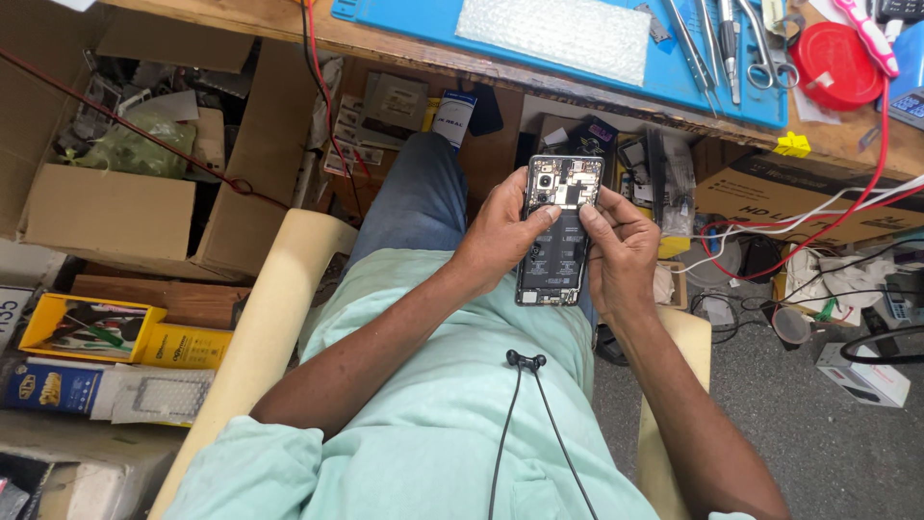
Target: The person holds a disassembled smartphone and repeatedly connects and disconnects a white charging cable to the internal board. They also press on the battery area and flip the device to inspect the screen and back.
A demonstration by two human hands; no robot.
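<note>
You hold an opened phone [558, 229], back cover off and boards exposed, above your lap; its long axis runs away from you, camera end far, bottom end near; your left hand [502, 234] wraps the left edge, fingers clenched on the frame, thumb lying across the upper middle; your right hand [621, 246] grips the right edge, thumb tip pressed on the upper board just below the camera, so the right thumb is nearer the top components; both hands grasp the phone, neither released. Surroundings: blue mat [674, 67] on the wooden surface [289, 19] ahead, with tweezers and scissors [717, 43] and a round red lid [835, 65] to its right; open brown cardboard box [125, 207] at far left; flat yellow packages [115, 335] lower left; white-and-blue rectangular carton [452, 116] under the surface; small yellow tag [794, 144] on its front edge.
</note>
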